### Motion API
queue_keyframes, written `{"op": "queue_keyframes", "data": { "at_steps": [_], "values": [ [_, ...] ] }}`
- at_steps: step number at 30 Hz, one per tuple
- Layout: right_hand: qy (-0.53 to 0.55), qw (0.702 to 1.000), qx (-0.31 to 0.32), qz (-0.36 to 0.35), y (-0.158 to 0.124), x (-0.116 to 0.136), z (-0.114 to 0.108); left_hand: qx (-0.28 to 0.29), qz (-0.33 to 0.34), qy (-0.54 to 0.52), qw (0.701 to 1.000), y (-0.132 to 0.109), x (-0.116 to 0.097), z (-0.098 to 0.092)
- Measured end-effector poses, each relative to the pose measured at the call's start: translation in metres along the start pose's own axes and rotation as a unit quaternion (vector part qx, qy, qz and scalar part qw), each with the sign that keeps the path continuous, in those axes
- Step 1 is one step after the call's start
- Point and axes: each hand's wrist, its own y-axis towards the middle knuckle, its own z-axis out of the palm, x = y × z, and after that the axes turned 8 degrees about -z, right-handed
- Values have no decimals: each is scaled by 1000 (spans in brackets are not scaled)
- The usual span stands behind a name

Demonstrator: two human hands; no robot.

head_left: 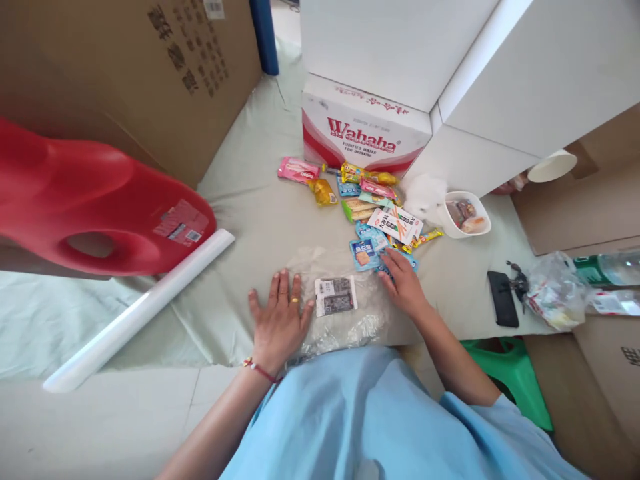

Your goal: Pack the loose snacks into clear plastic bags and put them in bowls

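My left hand (pixel 281 321) lies flat with its fingers spread, at the left edge of a clear plastic bag (pixel 367 327). On that bag rests a small packet (pixel 335 296) with a white label and dark contents. My right hand (pixel 404 285) reaches over the bag's right side, thumb apart from the fingers. Its fingertips touch the blue snack packets (pixel 367 254) at the near end of a heap; part of one packet is hidden under them. A white packet with orange sticks pictured (pixel 396 225) lies higher in the heap, beside a green-edged snack packet (pixel 357 209).
Behind the snacks stands a Wahaha carton (pixel 365 133). To the right are a white tub (pixel 489 227), a black phone (pixel 503 299) and a crumpled plastic bag (pixel 557 290). At left, a white roll (pixel 140 310) lies against a red jug (pixel 125 200).
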Motion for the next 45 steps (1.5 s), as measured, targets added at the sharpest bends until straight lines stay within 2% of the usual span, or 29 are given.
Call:
{"op": "queue_keyframes", "data": {
  "at_steps": [2, 5, 7, 11, 15, 20, 25, 28, 31, 33, 35, 38, 41, 45],
  "values": [
    [20, 1000, 3, -24, -11, 23, 3, 2, 4, -3, 1000, 2, 1, -2],
    [31, 992, 83, -86, -26, 50, 15, 14, 5, -5, 1000, 11, 8, -6],
    [19, 987, 123, -97, -37, 54, 21, 23, 6, -4, 1000, 15, 16, -9],
    [-1, 986, 137, -98, -60, 38, 21, 12, 31, -4, 999, 14, 31, -11],
    [2, 987, 129, -100, -77, 24, 12, -2, 41, 0, 999, 8, 36, -9],
    [18, 987, 126, -101, -86, 16, 4, 2, 63, 0, 998, 9, 43, -10],
    [35, 987, 118, -99, -88, 10, 2, 24, 87, -22, 996, 14, 67, -8],
    [64, 988, 109, -90, -84, 10, -3, 7, 72, -46, 996, 12, 75, -10],
    [106, 990, 60, -71, -71, 18, -13, -55, 54, -74, 994, 4, 69, -19],
    [124, 991, 18, -54, -57, 27, -18, -83, 82, -88, 989, -1, 57, -27],
    [136, 989, -1, -57, -41, 40, -18, -69, 138, -94, 984, -5, 44, -33],
    [146, 982, 42, -116, -19, 63, -7, 4, 186, -92, 978, -4, 33, -36],
    [124, 971, 122, -165, -4, 77, 10, 46, 164, -103, 980, -1, 37, -35],
    [91, 976, 155, -126, 6, 74, 23, 57, 147, -115, 981, -4, 49, -31]
  ]
}}
